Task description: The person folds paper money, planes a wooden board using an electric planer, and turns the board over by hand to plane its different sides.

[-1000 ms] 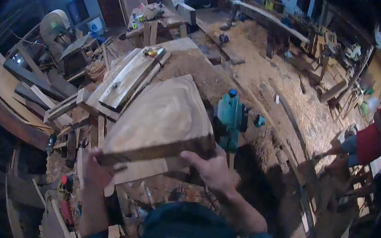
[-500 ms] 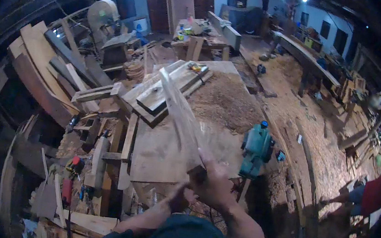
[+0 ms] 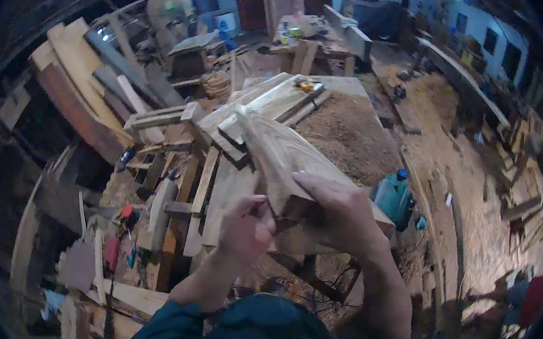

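Observation:
A thick, pale wooden board (image 3: 299, 156) slants across the workbench top, its near end raised and its wide grained face showing. My right hand (image 3: 337, 202) grips this near end, thumb over the top face; its other fingers are mostly hidden. Close to the board's left edge is my left hand (image 3: 243, 229), slightly blurred, with fingers loosely bent and apart and nothing visible in them. A teal power tool (image 3: 394, 198) stands on the bench to the right, partly hidden by the board and my right arm.
Wood shavings (image 3: 347, 131) are heaped on the bench beside stacked planks (image 3: 278, 101) with a small yellow tool (image 3: 307, 85) on top. Long boards (image 3: 87, 80) lean at the left. Wooden frames (image 3: 158, 119) stand left of the bench. A person in red (image 3: 537, 299) is at the far right.
The board has turned from a narrow edge-on view to show its wide face. My right hand has moved right and forward with it. My left hand has come forward, apart from the right.

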`<move>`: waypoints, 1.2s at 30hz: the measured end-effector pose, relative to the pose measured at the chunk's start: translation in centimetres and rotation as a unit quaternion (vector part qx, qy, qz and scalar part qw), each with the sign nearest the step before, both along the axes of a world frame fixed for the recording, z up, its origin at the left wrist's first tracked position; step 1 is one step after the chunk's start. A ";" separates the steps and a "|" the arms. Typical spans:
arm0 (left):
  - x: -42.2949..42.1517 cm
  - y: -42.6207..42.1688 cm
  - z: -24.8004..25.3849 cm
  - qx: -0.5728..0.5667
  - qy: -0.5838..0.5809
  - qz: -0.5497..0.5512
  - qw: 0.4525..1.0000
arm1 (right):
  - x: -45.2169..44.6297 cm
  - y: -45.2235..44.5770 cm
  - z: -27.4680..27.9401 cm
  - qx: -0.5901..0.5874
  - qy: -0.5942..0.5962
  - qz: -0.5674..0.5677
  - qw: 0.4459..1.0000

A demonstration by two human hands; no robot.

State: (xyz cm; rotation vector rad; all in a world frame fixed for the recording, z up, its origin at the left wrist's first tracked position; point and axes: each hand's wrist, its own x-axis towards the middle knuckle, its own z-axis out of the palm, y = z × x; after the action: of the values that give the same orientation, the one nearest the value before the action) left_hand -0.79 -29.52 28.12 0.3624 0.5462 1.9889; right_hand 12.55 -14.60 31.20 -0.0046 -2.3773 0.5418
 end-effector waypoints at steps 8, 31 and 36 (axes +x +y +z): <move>-0.3 0.3 0.2 0.006 0.037 -0.037 0.999 | 0.7 0.5 -0.6 -0.026 0.001 -0.010 1.000; 1.7 11.8 -8.9 -0.239 0.390 0.128 0.880 | 8.0 -7.4 -20.0 -0.281 0.074 -0.132 0.948; 4.9 14.5 -9.0 -0.253 0.370 0.126 0.885 | 10.1 -6.0 -19.7 -0.383 0.060 -0.161 0.908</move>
State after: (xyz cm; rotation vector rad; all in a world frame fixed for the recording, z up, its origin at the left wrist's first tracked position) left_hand 4.07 -15.06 19.15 0.7510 1.6315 1.8065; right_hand 22.63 -20.58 11.46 -0.6786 -1.8455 1.2251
